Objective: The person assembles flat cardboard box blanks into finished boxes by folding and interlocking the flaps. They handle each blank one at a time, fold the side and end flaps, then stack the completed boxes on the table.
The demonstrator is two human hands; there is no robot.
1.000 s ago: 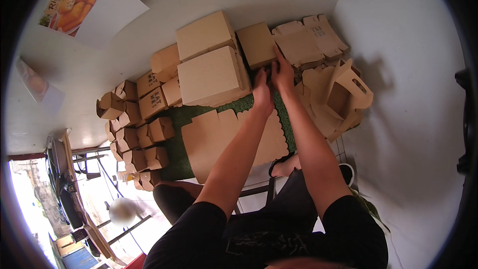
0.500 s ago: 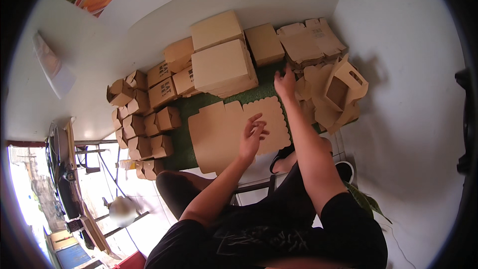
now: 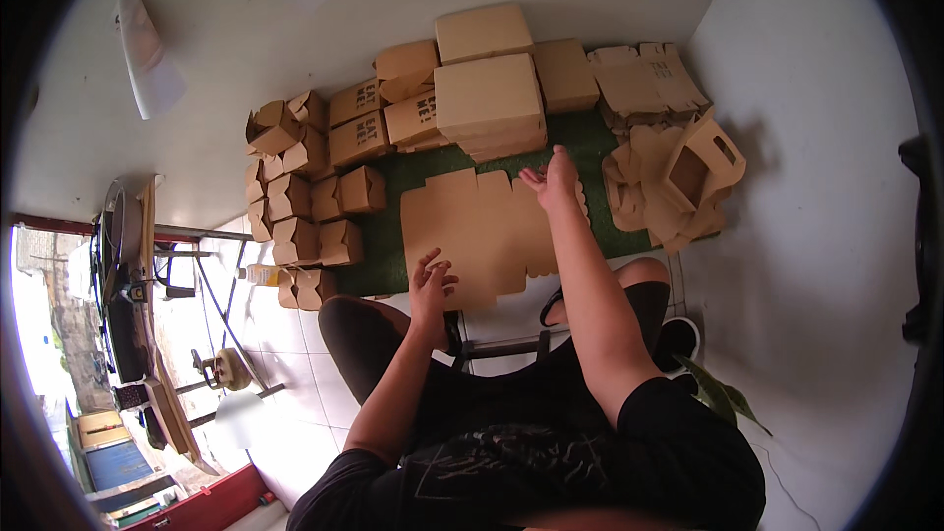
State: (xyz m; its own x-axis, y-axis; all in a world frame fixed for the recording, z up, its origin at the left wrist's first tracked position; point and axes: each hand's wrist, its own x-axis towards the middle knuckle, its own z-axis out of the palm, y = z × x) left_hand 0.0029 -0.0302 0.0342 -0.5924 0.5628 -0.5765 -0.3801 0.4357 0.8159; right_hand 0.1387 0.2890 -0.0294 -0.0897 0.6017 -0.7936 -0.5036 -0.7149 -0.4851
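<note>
A flat, unfolded brown cardboard box blank [image 3: 472,221] with cut flaps and a scalloped edge lies on the green table covering [image 3: 382,275] in front of me. Over its near left part hovers my left hand [image 3: 430,283], fingers loosely spread and holding nothing. My right hand [image 3: 556,180] is above the blank's far right part, palm turned partly up, fingers apart and nothing in them. Whether either hand touches the cardboard I cannot tell. Just beyond the blank stands a stack of closed brown boxes [image 3: 490,98].
Several small folded boxes [image 3: 291,195] crowd the table's left end, beside printed boxes [image 3: 358,138]. Flat blanks [image 3: 649,79] are piled at the far right, near an open carton with a handle hole [image 3: 693,172]. Walls border the far and right sides. A plant leaf [image 3: 718,393] is at lower right.
My right hand has moved back from beside the flat blanks to over the cardboard. My left hand has drawn nearer to me and left. The view has shifted.
</note>
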